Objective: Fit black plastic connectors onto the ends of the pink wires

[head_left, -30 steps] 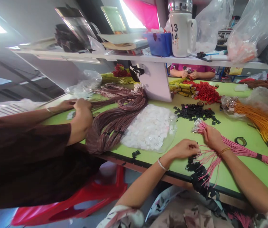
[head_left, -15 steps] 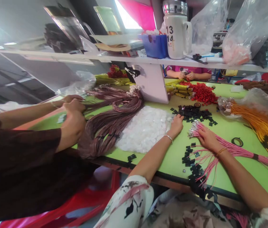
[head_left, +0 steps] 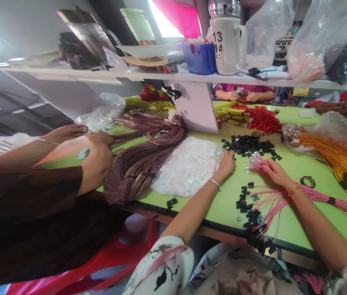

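Note:
Pink wires (head_left: 311, 193) with silvery terminals lie in a bundle on the green table, and my right hand (head_left: 278, 174) is closed around them near the terminal end. My left hand (head_left: 226, 164) rests at the near left edge of a pile of small black plastic connectors (head_left: 250, 145). Its fingers are drawn together; whatever is between the fingertips is hidden. Nearer the table edge, more pink wires (head_left: 274, 213) fan out with black connectors (head_left: 250, 216) on their ends. Beside my left wrist lies a clear bag of white plastic pieces (head_left: 187, 168).
Left of me a co-worker's hands (head_left: 96, 157) work beside brown wires (head_left: 139, 172). Orange wires (head_left: 330, 149) and a black tape roll (head_left: 307, 182) lie to the right. Red connectors (head_left: 264, 119) sit farther back. A shelf (head_left: 167, 76) holding a white mug (head_left: 227, 45) crosses above.
My left hand has shifted slightly left and nearer me. My right hand has moved slightly right, and the terminal ends are lifted a little. The co-worker's two hands have moved apart.

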A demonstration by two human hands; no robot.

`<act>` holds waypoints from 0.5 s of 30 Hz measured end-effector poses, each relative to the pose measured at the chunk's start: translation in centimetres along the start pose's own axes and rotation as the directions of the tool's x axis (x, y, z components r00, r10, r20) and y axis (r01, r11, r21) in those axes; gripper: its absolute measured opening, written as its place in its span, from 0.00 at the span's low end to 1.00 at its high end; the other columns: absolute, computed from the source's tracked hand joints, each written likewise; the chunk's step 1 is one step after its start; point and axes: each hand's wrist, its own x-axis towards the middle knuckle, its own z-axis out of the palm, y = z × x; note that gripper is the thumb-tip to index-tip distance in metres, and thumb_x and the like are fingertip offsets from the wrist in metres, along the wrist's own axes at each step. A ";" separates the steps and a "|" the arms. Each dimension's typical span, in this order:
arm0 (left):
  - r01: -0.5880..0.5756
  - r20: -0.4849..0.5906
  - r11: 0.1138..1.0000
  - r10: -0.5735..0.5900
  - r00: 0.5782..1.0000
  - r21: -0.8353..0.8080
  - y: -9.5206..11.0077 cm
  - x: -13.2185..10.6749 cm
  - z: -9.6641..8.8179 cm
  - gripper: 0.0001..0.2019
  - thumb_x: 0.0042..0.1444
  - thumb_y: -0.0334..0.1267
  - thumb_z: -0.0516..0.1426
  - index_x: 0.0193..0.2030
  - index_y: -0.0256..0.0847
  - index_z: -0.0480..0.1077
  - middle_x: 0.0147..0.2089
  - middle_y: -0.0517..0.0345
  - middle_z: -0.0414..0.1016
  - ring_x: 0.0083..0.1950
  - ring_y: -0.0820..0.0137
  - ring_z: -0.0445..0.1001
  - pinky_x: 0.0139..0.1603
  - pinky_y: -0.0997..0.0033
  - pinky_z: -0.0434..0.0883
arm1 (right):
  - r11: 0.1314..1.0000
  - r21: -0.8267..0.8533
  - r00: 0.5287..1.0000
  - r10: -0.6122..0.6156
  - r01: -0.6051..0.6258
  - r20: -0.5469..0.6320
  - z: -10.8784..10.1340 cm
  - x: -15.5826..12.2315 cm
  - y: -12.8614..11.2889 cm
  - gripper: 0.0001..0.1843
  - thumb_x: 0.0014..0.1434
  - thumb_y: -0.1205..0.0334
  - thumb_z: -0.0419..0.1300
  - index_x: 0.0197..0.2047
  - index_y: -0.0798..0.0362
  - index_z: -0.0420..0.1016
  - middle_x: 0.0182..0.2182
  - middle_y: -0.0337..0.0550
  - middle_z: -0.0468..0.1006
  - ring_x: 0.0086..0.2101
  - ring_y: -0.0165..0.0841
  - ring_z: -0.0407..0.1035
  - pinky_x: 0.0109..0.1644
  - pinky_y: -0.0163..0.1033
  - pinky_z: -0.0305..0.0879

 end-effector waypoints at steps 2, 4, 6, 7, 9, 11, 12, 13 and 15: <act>0.009 -0.024 0.998 -0.010 1.000 -0.062 0.1 -0.5 -0.1 0.11 0.56 0.28 0.57 0.46 0.39 0.68 0.48 0.47 0.71 0.44 0.62 0.70 0.47 0.62 0.67 | 0.999 0.039 0.999 -0.019 0.017 0.036 -0.4 -0.1 -0.2 0.14 0.66 0.50 0.51 0.37 0.51 0.67 0.34 0.41 0.73 0.32 0.33 0.63 0.39 0.38 0.60; 0.004 -0.056 0.987 -0.013 0.998 -0.159 0.4 -1.0 -0.2 0.10 0.55 0.27 0.57 0.44 0.39 0.70 0.43 0.50 0.73 0.42 0.64 0.70 0.46 0.63 0.67 | 0.997 0.072 0.998 -0.025 0.020 0.065 -0.5 -0.1 -0.4 0.14 0.65 0.50 0.54 0.39 0.52 0.68 0.36 0.41 0.73 0.33 0.33 0.63 0.40 0.38 0.60; -0.012 -0.068 0.950 -0.010 0.998 -0.311 1.1 -1.8 0.0 0.07 0.54 0.27 0.58 0.40 0.39 0.71 0.38 0.54 0.74 0.39 0.67 0.70 0.44 0.65 0.67 | 0.996 0.094 0.997 -0.011 0.003 0.079 -0.5 -0.1 -0.4 0.14 0.64 0.50 0.55 0.39 0.53 0.70 0.35 0.41 0.73 0.33 0.33 0.64 0.39 0.38 0.61; -0.004 -0.045 0.910 -0.015 0.999 -0.414 1.6 -2.2 0.2 0.06 0.54 0.27 0.58 0.39 0.39 0.72 0.35 0.56 0.73 0.36 0.69 0.70 0.41 0.67 0.68 | 0.995 0.103 0.997 0.001 -0.009 0.082 -0.5 -0.1 -0.4 0.15 0.63 0.49 0.56 0.39 0.53 0.70 0.34 0.40 0.73 0.32 0.33 0.63 0.39 0.38 0.61; 0.075 0.069 0.761 -0.039 0.997 -0.645 2.7 -3.0 0.5 0.06 0.56 0.29 0.58 0.41 0.39 0.72 0.29 0.60 0.70 0.30 0.73 0.69 0.35 0.71 0.68 | 0.993 0.114 0.997 0.023 -0.031 0.074 -0.4 -0.1 -0.4 0.15 0.62 0.49 0.57 0.38 0.53 0.71 0.32 0.39 0.72 0.31 0.32 0.63 0.38 0.37 0.61; 0.198 0.205 0.541 -0.049 0.978 -0.817 3.8 -3.9 0.7 0.09 0.57 0.28 0.58 0.45 0.38 0.72 0.26 0.62 0.69 0.25 0.76 0.68 0.30 0.75 0.67 | 0.992 0.119 0.998 0.036 -0.042 0.057 -0.4 0.0 -0.4 0.15 0.62 0.50 0.57 0.37 0.54 0.71 0.30 0.39 0.72 0.30 0.32 0.63 0.37 0.37 0.62; 0.256 0.262 0.434 -0.046 0.964 -0.864 4.3 -4.4 0.8 0.09 0.57 0.28 0.58 0.45 0.37 0.72 0.26 0.62 0.69 0.24 0.77 0.68 0.29 0.76 0.68 | 0.992 0.117 0.998 0.038 -0.044 0.053 -0.3 0.0 -0.5 0.14 0.62 0.50 0.57 0.37 0.54 0.72 0.30 0.39 0.73 0.30 0.32 0.63 0.37 0.37 0.62; 0.309 0.315 0.338 -0.037 0.948 -0.889 4.7 -4.8 0.8 0.09 0.57 0.27 0.59 0.44 0.36 0.72 0.27 0.61 0.71 0.25 0.78 0.69 0.30 0.77 0.69 | 0.992 0.118 0.998 0.034 -0.040 0.053 -0.3 0.0 -0.6 0.14 0.62 0.50 0.57 0.38 0.54 0.72 0.31 0.39 0.73 0.30 0.33 0.63 0.37 0.37 0.62; 0.404 0.409 0.185 -0.011 0.913 -0.896 5.4 -5.5 0.6 0.07 0.56 0.26 0.60 0.42 0.35 0.72 0.30 0.58 0.74 0.27 0.79 0.72 0.33 0.78 0.72 | 0.991 0.129 0.997 0.015 -0.024 0.070 -0.3 0.0 -0.9 0.14 0.62 0.51 0.56 0.40 0.54 0.73 0.32 0.41 0.75 0.31 0.34 0.64 0.38 0.38 0.62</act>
